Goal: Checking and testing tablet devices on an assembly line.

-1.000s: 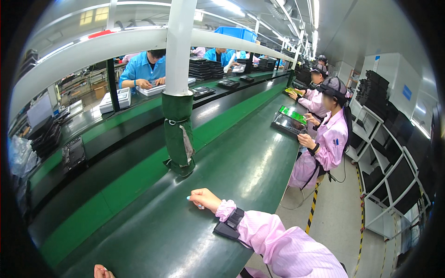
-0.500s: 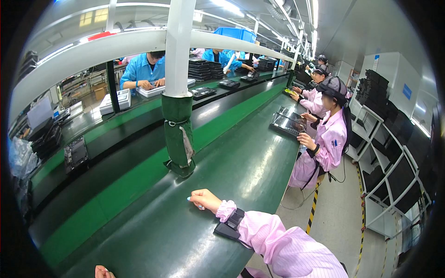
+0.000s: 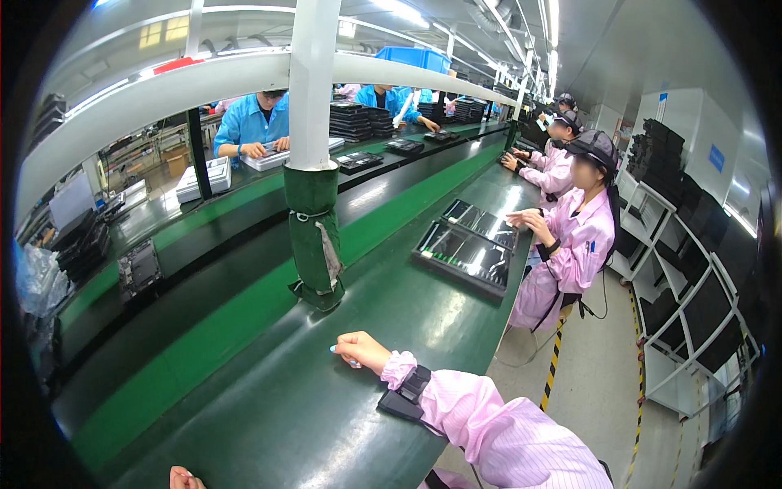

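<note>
Green conveyor belting covers the long table [image 3: 269, 407], and both of the person's hands lie on it. At the lower edge of the view only the tip of the left hand [image 3: 186, 478] shows, so I cannot tell whether its fingers are curled or spread; nothing is visible in them. Right of it and farther up the belt, the right hand [image 3: 358, 350] rests on the surface with its fingers [image 3: 342, 349] loosely curled and grasping nothing, a pale blue cot on 1 fingertip. Behind that hand, a black wrist strap [image 3: 411, 385] sits over the pink sleeve [image 3: 497, 428], touching the table. Beyond the right fingers, near them, stands a white post wrapped in green cloth [image 3: 314, 236]. Farther right and well apart from the fingers, 2 dark flat panels [image 3: 468, 248] lie side by side on the belt, in front of a seated co-worker in pink [image 3: 570, 244] whose hands hover just beside them.
</note>
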A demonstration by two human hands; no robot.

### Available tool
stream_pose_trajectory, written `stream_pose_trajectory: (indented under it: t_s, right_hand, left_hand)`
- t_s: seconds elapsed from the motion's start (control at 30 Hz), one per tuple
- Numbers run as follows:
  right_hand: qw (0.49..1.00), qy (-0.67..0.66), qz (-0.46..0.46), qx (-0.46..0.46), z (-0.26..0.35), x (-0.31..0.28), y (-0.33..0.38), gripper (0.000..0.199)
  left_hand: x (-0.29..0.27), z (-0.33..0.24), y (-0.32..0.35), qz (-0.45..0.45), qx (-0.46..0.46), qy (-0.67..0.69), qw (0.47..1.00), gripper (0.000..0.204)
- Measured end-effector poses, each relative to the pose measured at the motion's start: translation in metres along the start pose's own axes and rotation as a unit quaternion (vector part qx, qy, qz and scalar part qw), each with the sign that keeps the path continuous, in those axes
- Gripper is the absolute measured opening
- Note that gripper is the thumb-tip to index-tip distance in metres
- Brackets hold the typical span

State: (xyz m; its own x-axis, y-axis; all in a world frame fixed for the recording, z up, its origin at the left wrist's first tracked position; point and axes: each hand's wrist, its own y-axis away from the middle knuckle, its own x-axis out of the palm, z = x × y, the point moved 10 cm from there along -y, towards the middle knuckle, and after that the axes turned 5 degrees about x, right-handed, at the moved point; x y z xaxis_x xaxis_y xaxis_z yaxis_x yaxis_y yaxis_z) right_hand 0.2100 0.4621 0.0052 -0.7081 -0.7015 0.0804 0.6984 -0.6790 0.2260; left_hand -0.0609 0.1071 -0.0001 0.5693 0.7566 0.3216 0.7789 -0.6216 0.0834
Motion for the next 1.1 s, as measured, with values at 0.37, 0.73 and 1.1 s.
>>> stream_pose_trajectory:
  t_s: [0.37, 0.73, 1.1]
  right_hand:
    - [0.986, 0.056, -0.098, -0.125, 0.049, -0.114, 0.130, 0.013]
    - [0.858, -0.040, -0.507, -0.069, -0.043, -0.452, 0.165, 0.028]
    - [0.857, 0.129, -0.481, -0.131, -0.022, -0.424, 0.163, 0.029]
  left_hand:
    - [0.055, -0.016, 0.016, 0.090, -0.042, 0.071, 0.993, 0.009]
    - [0.312, 0.053, 0.079, 0.379, -0.147, -0.060, 0.912, 0.009]
    - [0.474, 0.170, 0.109, 0.412, -0.145, -0.022, 0.899, 0.060]
